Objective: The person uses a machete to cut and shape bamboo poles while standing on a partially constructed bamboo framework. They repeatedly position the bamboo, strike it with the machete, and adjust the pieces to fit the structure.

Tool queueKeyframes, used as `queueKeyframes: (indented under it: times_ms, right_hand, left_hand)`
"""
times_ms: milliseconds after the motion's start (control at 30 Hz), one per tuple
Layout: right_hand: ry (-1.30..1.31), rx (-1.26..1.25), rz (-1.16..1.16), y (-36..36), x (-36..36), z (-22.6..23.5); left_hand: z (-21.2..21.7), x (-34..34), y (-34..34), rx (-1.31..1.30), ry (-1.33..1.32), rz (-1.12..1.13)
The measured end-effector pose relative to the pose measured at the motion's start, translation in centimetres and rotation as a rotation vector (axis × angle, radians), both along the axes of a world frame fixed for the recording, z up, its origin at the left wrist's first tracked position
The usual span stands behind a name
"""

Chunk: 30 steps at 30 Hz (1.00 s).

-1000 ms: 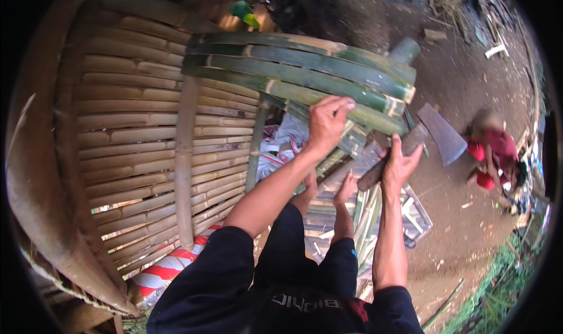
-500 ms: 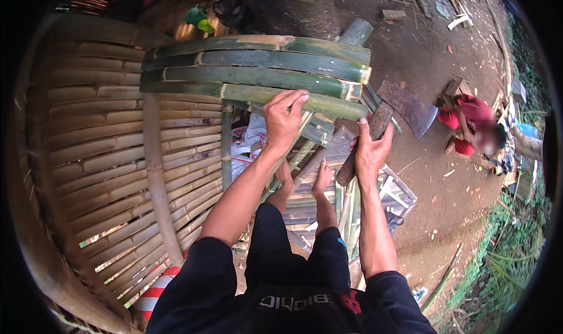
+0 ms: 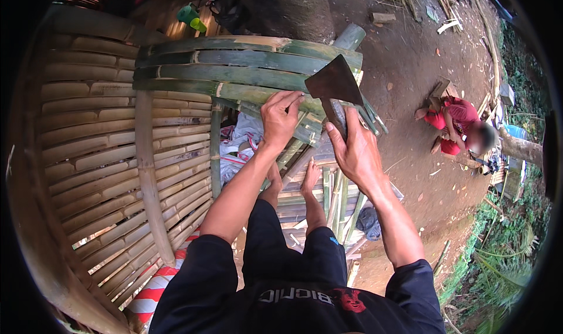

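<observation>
My right hand (image 3: 359,152) is closed round the wooden handle of a hatchet (image 3: 334,83). Its broad dark blade is over the right end of several green split-bamboo slats (image 3: 252,76); whether it touches them I cannot tell. My left hand (image 3: 280,120) rests at the nearest slat (image 3: 243,92), thumb and fingers pinched together. A tiny dark spot shows at those fingertips, too small to name. The slats lie side by side across a bamboo frame.
A bamboo slat wall (image 3: 94,158) stands on the left. Below are my bare feet, bamboo pieces (image 3: 334,202) and white sacks (image 3: 240,143). To the right, a person in red (image 3: 460,123) crouches on the dirt ground. A tree trunk (image 3: 281,12) rises behind the slats.
My right hand has turned the hatchet, bringing its head left and up over the slat ends. The left hand stays pinched at the near slat. The whole view has shifted slightly.
</observation>
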State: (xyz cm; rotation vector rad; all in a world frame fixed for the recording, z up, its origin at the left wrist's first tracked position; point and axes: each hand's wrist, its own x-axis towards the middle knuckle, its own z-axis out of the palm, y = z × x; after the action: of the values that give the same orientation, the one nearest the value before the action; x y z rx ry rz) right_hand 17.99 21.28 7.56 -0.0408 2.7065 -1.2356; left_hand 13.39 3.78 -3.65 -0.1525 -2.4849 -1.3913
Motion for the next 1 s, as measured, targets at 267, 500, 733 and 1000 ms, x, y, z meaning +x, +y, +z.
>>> queueKeyframes:
  times_ms: [267, 500, 733, 1000]
  right_hand:
    - [0.034, 0.092, 0.045, -0.2, -1.3, 0.7]
    - [-0.061, 0.112, 0.046, -0.8, -1.2, -0.8]
    - [-0.116, 0.082, 0.043, -0.9, -0.9, -2.0]
    - [0.066, -0.109, -0.381, 1.4, 2.0, -1.3]
  left_hand:
    - [-0.1, 0.2, 0.0, -0.011, 0.045, 0.012]
    - [0.5, 0.0, 0.3, -0.026, 0.058, -0.011]
    - [0.3, -0.1, 0.5, 0.011, 0.058, 0.026]
    - [1.9, 0.2, -0.7, 0.058, -0.12, -0.027]
